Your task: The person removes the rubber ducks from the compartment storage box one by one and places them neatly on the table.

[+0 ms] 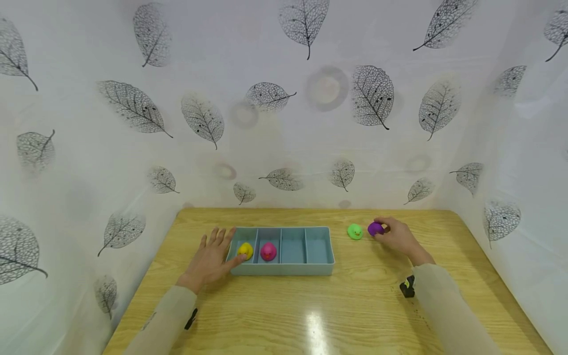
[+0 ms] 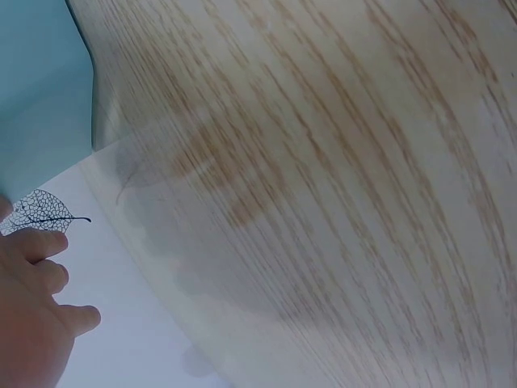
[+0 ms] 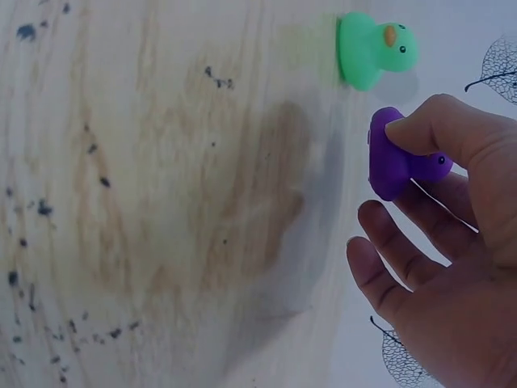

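My right hand pinches a purple rubber duck between thumb and fingers at the right of the table; in the right wrist view the duck's base shows away from the palm. Beside it stands a green rubber duck. My left hand lies at the left end of a grey-blue tray with fingers spread, the thumb reaching over the front rim. A yellow rubber duck sits in the leftmost compartment, partly behind that thumb. In the second compartment is a pink rubber duck. The two right-hand compartments hold nothing.
A wooden table carries the tray and ducks. White sheeting printed with dark leaves rises behind it and along both sides. Black devices are worn at the wrists. Dark specks mark the tabletop in the right wrist view.
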Demonstrator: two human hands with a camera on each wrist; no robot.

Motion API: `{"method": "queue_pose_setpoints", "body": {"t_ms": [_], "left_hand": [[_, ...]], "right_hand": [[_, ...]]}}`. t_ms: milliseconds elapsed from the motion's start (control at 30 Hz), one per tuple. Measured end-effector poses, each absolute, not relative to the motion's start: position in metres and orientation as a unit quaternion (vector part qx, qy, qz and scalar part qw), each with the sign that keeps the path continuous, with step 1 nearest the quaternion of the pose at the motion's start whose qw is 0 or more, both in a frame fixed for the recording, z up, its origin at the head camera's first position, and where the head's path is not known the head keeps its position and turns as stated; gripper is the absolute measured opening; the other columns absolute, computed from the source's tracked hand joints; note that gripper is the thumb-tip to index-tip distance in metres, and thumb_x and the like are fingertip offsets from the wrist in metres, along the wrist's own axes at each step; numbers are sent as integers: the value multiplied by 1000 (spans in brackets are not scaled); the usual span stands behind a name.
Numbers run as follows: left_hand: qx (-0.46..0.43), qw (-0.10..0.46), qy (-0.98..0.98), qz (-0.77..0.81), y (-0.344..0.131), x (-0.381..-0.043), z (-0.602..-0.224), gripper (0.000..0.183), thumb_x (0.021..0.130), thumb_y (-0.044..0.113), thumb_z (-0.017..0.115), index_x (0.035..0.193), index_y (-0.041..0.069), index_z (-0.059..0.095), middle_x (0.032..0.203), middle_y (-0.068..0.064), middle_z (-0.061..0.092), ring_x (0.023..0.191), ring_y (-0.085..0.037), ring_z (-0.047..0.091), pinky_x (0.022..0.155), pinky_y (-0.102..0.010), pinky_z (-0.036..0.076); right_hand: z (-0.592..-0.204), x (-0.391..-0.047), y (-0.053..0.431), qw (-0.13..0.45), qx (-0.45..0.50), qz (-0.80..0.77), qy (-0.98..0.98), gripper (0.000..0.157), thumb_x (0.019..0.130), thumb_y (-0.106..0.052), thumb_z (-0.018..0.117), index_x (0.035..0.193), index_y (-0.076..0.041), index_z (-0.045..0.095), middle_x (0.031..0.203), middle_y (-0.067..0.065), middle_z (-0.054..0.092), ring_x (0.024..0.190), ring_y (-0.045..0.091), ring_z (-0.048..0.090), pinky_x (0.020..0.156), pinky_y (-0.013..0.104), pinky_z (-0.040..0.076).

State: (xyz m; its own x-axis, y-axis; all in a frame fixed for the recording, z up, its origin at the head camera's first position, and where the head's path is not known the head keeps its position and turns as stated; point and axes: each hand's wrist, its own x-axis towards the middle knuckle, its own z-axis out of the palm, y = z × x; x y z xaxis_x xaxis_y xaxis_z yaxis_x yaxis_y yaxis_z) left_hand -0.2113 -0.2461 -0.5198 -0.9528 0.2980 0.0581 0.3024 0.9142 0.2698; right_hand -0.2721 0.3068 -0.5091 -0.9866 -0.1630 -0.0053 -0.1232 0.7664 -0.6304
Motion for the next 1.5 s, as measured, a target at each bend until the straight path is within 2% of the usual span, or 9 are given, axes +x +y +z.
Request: {"method": "queue_pose_setpoints", "body": {"t_ms": [133,300,600,867,1100,1233,1500], "left_hand": [[-153,9,-978,-139,-246,-212,-520,94,101,70,50,169,12,22,168,-30,31,160,-52,19,126,-74,13],[-153,7,-978,-139,-246,-212,-520,94,101,70,50,170,12,21,168,-30,31,160,-51,18,126,-74,13],[-154,7,-978,-140,-246,-212,-520,94,101,70,50,169,11,23,168,-31,31,160,-52,18,126,-75,13],[-153,6,-978,-140,-246,-211,-520,94,101,70,51,169,12,22,168,-31,32,160,-52,18,126,-75,13],[-153,5,-978,-140,-246,-212,-520,94,101,70,50,170,12,22,168,-30,30,160,-51,16,126,-74,13],[-153,5,-978,-139,-246,-212,-519,94,101,70,50,170,12,22,168,-30,30,160,-51,17,126,-75,13],[-152,7,-978,-140,-245,-210,-518,94,101,69,50,169,12,22,168,-31,31,160,-52,18,126,-75,13]], "right_hand": [[-513,-272,307,32,-78,-342,936,55,95,-10,73,144,11,56,131,34,63,107,39,64,84,39,56],[-518,-272,308,37,-82,-354,931,53,97,-8,71,143,13,55,129,36,64,109,41,66,91,48,59],[-526,-275,310,37,-84,-359,929,55,96,-7,70,144,13,54,129,38,64,112,45,67,97,55,58],[-529,-275,310,29,-91,-354,930,52,95,-5,72,143,11,57,131,38,65,110,44,70,91,48,59],[-528,-275,312,26,-95,-353,931,52,95,-6,72,143,9,58,118,32,72,103,37,71,85,38,57],[-530,-276,313,23,-94,-350,932,52,94,-6,71,143,7,58,117,31,72,103,37,71,87,40,56],[-535,-276,313,27,-90,-349,933,54,94,-6,70,145,7,56,126,35,67,108,41,69,89,47,59]]}}
